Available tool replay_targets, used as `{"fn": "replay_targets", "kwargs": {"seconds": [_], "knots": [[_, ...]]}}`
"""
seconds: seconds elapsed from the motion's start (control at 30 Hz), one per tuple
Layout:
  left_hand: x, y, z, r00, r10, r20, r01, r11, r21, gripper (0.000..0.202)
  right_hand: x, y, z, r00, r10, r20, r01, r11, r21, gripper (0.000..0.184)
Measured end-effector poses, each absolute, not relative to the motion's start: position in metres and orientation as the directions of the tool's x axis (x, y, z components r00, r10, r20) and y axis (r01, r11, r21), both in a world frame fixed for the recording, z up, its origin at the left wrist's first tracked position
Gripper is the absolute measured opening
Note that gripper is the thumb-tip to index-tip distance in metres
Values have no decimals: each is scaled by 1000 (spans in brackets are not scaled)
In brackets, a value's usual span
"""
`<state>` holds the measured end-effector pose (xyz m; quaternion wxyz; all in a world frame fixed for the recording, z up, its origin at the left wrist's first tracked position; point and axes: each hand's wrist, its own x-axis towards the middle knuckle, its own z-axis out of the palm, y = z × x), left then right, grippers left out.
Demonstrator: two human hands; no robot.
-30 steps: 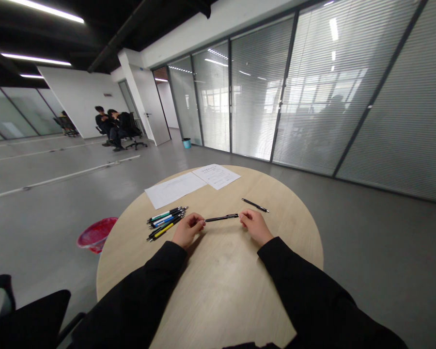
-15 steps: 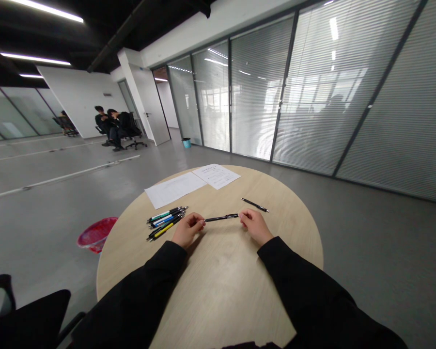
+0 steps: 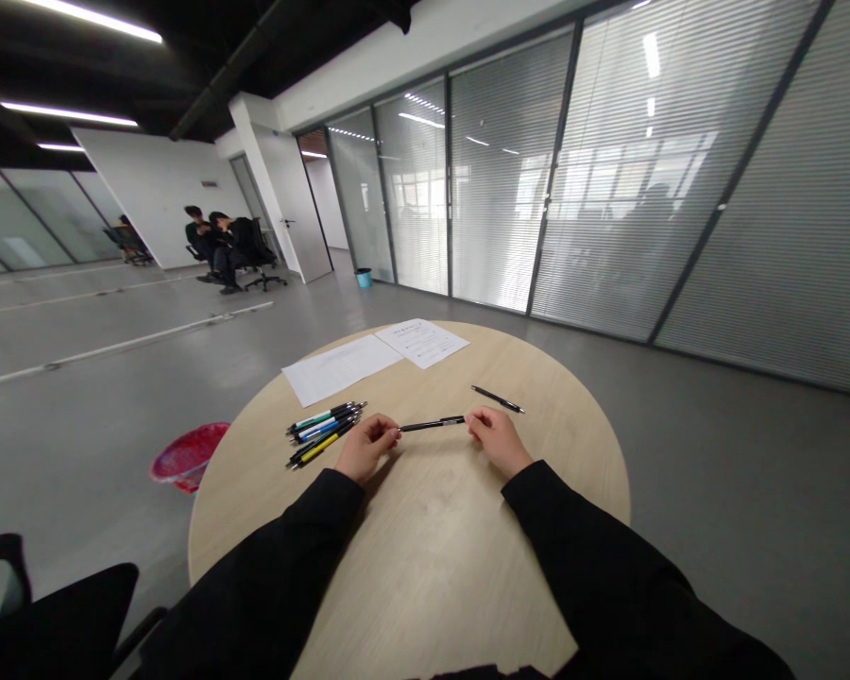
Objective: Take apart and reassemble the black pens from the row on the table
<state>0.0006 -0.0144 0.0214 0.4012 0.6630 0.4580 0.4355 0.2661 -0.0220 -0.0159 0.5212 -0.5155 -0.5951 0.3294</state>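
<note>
- Black pen (image 3: pixel 432 424): our left hand (image 3: pixel 368 448) pinches one end, right hand (image 3: pixel 500 441) the other.
- Pen pile (image 3: pixel 318 431) toward table's (image 3: pixel 432 557) left edge.
- Papers (image 3: pixel 344 369) near far edge.

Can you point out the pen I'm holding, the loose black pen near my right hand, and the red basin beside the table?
Held pen (image 3: pixel 431 425): head view, middle of its barrel.
Loose black pen (image 3: pixel 497 399): head view, middle of its barrel.
Red basin (image 3: pixel 186 457): head view, inner surface.

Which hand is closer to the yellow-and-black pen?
Left. The left hand is close beside the yellow-and-black pen, on its right; the right hand is farther right, beyond the held black pen.
</note>
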Motion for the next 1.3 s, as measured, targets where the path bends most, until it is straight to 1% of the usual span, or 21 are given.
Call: {"fn": "replay_targets", "kwargs": {"seconds": [0.37, 0.6, 0.83, 1.03, 1.17, 1.3], "knots": [[1, -15, 22, 214, 955, 205, 259, -257, 931, 27, 266, -22, -16, 68, 956, 284, 257, 259, -931, 27], [1, -14, 19, 242, 949, 204, 255, -265, 930, 27, 265, -21, -18, 71, 963, 261, 231, 238, -943, 25], [0, -14, 18, 243, 951, 192, 266, -255, 930, 27, 266, -21, -17, 57, 963, 262, 248, 241, -938, 26], [1, -13, 17, 247, 952, 181, 217, -236, 947, 30, 266, -19, -21, 61, 966, 251, 234, 231, -944, 26], [2, -14, 19, 255, 951, 173, 236, -235, 943, 29, 265, -20, -22, 59, 968, 244, 196, 229, -953, 26], [3, -16, 21, 255, 952, 170, 253, -235, 938, 28, 264, -19, -24, 50, 978, 205, 133, 197, -971, 25]]}}
